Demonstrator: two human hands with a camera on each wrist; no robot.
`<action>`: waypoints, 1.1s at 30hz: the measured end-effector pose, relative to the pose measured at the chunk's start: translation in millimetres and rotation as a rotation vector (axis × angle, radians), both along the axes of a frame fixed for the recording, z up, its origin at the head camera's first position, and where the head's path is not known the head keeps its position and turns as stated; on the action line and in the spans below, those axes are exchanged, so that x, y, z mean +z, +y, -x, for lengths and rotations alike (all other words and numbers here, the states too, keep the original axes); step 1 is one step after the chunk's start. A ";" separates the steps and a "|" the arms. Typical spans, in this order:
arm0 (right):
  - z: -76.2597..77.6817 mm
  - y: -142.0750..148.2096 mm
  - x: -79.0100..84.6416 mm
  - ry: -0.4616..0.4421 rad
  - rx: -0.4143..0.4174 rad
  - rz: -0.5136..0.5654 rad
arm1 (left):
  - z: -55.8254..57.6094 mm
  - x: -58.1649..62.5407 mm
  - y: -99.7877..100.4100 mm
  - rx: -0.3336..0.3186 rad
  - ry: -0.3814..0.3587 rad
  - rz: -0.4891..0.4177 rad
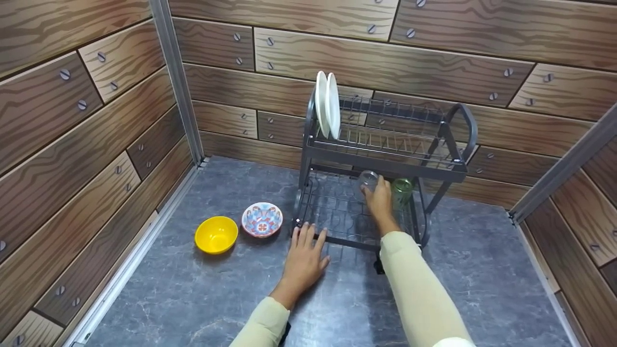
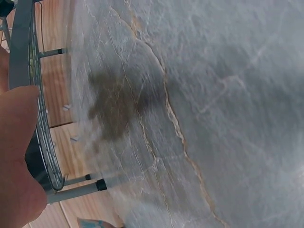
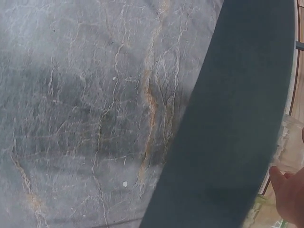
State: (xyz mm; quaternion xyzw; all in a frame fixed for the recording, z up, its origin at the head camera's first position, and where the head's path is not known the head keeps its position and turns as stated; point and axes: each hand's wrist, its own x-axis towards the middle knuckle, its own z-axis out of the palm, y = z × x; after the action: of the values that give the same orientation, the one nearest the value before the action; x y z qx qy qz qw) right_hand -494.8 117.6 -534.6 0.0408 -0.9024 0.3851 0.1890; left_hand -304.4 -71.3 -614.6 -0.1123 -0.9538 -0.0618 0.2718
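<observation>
A two-tier dark dish rack stands against the back wall. My right hand reaches under its upper tier and grips a clear glass over the lower tier. Just right of that hand is a green glass; both glasses also show partly at the right wrist view's edge. My left hand rests on the front left rail of the lower tier, fingers extended. In the left wrist view, part of that hand lies against the rail.
Two white plates stand upright at the upper tier's left end. On the grey marbled surface, left of the rack, sit a yellow bowl and a patterned bowl. Wood-patterned walls enclose the back and sides.
</observation>
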 end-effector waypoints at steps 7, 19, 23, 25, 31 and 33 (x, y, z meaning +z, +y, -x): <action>-0.6 1.8 -0.5 -0.011 -0.007 0.030 | 0.6 -0.5 2.5 0.004 -0.027 -0.009; -19.6 9.4 10.4 -0.007 0.033 0.005 | -1.0 -1.4 0.9 -0.005 0.007 -0.026; -45.6 22.8 14.9 0.052 0.060 -0.070 | -1.5 -1.7 1.1 -0.012 -0.008 -0.031; -63.5 30.9 14.3 0.090 0.070 -0.107 | -1.7 -1.6 0.7 -0.013 -0.002 -0.030; -122.2 59.2 -5.2 0.178 0.082 -0.185 | -2.9 0.2 -0.8 -0.024 0.021 -0.028; -139.3 68.8 -15.0 0.181 0.076 -0.227 | -3.0 0.9 -0.8 -0.027 0.023 -0.021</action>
State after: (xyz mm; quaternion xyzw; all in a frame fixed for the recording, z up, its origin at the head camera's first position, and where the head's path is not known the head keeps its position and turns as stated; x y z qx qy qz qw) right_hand -355.5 186.4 -549.6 0.1307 -0.9172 0.2822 0.2491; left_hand -301.4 -72.1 -613.6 -0.1232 -0.9483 -0.0741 0.2829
